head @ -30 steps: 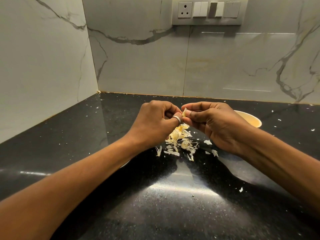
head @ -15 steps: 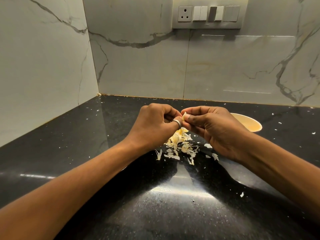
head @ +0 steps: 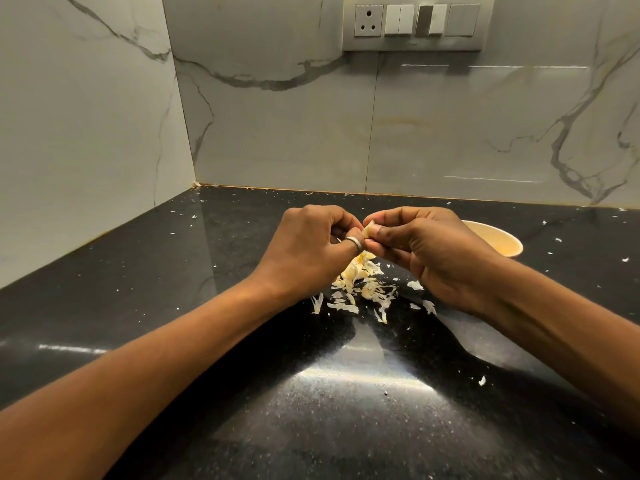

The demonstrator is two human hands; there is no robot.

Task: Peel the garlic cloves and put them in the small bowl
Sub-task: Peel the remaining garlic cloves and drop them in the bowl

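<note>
Both hands meet above the black counter, a little over a pile of garlic skins [head: 360,285]. My right hand [head: 429,251] pinches a pale garlic clove [head: 369,229] between thumb and fingers. My left hand [head: 311,251], with a ring on one finger, has its fingers curled against the same clove from the left. Most of the clove is hidden by the fingers. The small cream bowl [head: 502,241] stands behind my right hand, and that hand covers its left part.
The black counter [head: 173,271] runs into a corner of marble walls at the back left. Small skin flakes lie scattered over it, one at the front right [head: 482,380]. A socket and switch panel [head: 412,26] sits high on the back wall.
The hands stay together on the clove and have barely shifted; the view has tilted slightly. The skin pile and bowl have not moved.
</note>
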